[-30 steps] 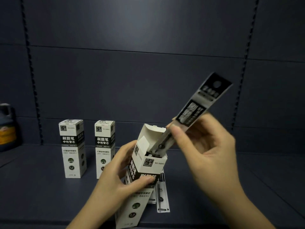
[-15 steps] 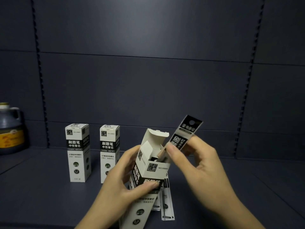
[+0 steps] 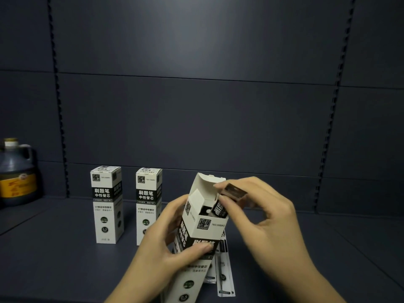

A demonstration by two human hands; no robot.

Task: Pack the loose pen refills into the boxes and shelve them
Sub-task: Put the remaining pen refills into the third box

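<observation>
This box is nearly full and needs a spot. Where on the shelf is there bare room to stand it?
Bare shelf lies right of the right hand, and between the bottle and the left box. It is crowded under the held box, where loose refills lie beside the left hand.

Gripping an open box [image 3: 205, 228] in left hand [image 3: 166, 241], right hand [image 3: 262, 213] pinching a refill pack [image 3: 227, 200] sticking out of its top.

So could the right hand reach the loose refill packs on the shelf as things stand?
Probably not right away: the right hand is busy pushing a refill pack into the open box, which overhangs the loose packs.
</observation>
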